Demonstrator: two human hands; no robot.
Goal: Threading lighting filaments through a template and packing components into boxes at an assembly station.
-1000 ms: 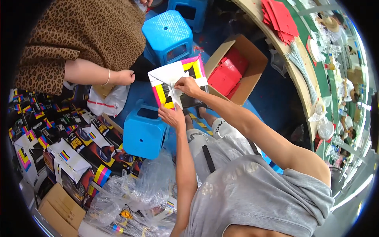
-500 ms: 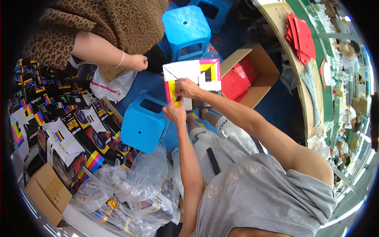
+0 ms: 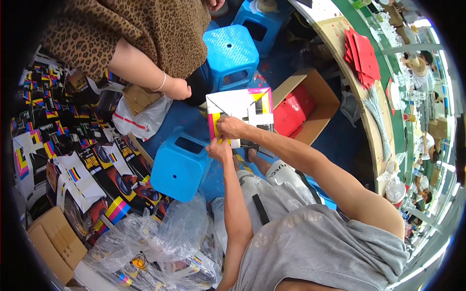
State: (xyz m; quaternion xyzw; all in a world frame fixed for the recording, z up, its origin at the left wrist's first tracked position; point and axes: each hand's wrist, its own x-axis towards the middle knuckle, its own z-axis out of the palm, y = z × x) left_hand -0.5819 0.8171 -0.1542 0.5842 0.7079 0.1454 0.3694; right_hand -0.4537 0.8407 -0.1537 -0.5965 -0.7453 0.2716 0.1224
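Fingers [image 3: 222, 127], L hand [image 3: 218, 149] & R hand [image 3: 234, 127], curled, exact hold unclear; multicolour-printed carton [image 3: 229, 101] at tips could crease if pressed unevenly.

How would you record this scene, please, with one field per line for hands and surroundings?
Left hand: at the near left corner of a patterned box
Right hand: at the same box, just beyond the left hand
Right of box: open carton holding red pieces
Left of hands: blue stool
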